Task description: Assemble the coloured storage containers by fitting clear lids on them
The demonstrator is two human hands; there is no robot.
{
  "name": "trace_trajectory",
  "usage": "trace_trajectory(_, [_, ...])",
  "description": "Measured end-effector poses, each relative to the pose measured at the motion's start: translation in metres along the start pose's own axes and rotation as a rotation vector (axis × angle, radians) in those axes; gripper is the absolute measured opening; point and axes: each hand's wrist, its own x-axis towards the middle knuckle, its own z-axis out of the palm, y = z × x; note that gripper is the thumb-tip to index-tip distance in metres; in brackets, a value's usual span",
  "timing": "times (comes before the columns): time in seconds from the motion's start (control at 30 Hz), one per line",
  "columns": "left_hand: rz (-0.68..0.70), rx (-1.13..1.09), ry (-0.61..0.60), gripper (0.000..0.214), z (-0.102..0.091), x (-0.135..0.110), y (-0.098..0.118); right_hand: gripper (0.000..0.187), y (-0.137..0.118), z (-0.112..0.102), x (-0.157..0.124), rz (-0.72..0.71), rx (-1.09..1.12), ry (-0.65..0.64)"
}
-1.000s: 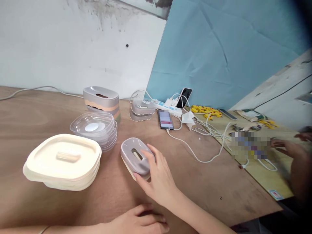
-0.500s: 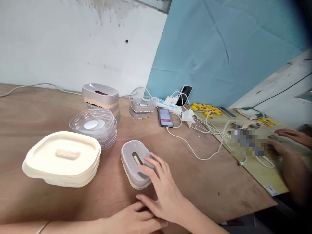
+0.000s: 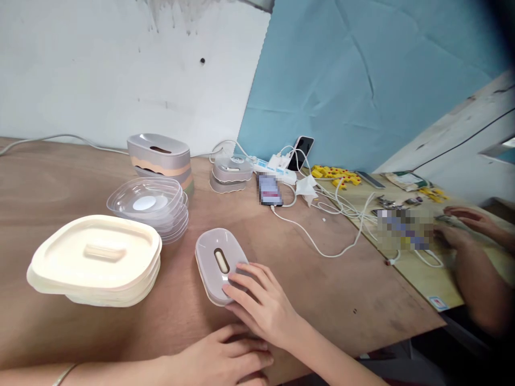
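A small grey oval box point(image 3: 219, 261) with a slot in its lid lies on the wooden table point(image 3: 60, 177) in front of me. My right hand point(image 3: 261, 305) rests on its near right end, fingers spread over the lid and side. My left hand point(image 3: 223, 359) lies flat on the table near the front edge, fingers stretched out and holding nothing. It sits just below my right hand.
Cream lids point(image 3: 94, 260) are stacked at the left, clear trays point(image 3: 147, 206) behind them. Grey boxes point(image 3: 160, 158) point(image 3: 231, 171) stand further back. A power strip point(image 3: 276, 163), phones and white cables point(image 3: 322, 236) lie to the right. Another person's hands point(image 3: 462, 225) work at the far right.
My right hand has slid along the grey box toward me, and the box has turned slightly. My left hand has stayed flat on the table. The view has shifted a little.
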Motion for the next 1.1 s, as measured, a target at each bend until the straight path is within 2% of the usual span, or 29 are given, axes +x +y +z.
trace_trajectory(0.13, [-0.009, -0.004, 0.011, 0.025, 0.002, -0.002, 0.001, 0.019, 0.0, 0.001, -0.003, -0.002, -0.001, -0.049])
trace_trajectory(0.3, [-0.061, -0.024, 0.046, 0.025, 0.021, -0.01, 0.0, 0.039, 0.004, -0.011, 0.01, 0.005, 0.092, -0.081])
trace_trajectory(0.43, [-0.079, -0.032, 0.079, 0.022, 0.03, -0.014, -0.001, 0.045, 0.012, -0.015, 0.045, 0.029, 0.092, -0.057])
trace_trajectory(0.6, [-0.083, -0.004, 0.104, 0.02, 0.024, -0.014, 0.0, 0.032, 0.018, 0.005, 0.111, 0.036, 0.136, 0.069])
trace_trajectory(0.73, [-0.05, -0.025, 0.069, 0.028, 0.019, -0.014, -0.002, 0.036, 0.023, 0.018, 0.155, -0.064, 0.084, 0.022])
trace_trajectory(0.9, [-0.013, -0.007, 0.036, 0.032, 0.019, -0.015, -0.003, 0.047, 0.029, 0.02, 0.175, -0.222, 0.022, -0.164])
trace_trajectory(1.0, [-0.02, -0.011, 0.064, 0.03, 0.021, -0.016, -0.004, 0.041, 0.03, 0.02, 0.177, -0.242, 0.02, -0.174])
trace_trajectory(1.1, [-0.032, -0.034, 0.041, 0.029, 0.023, -0.016, -0.004, 0.032, 0.03, 0.021, 0.179, -0.238, 0.061, -0.138])
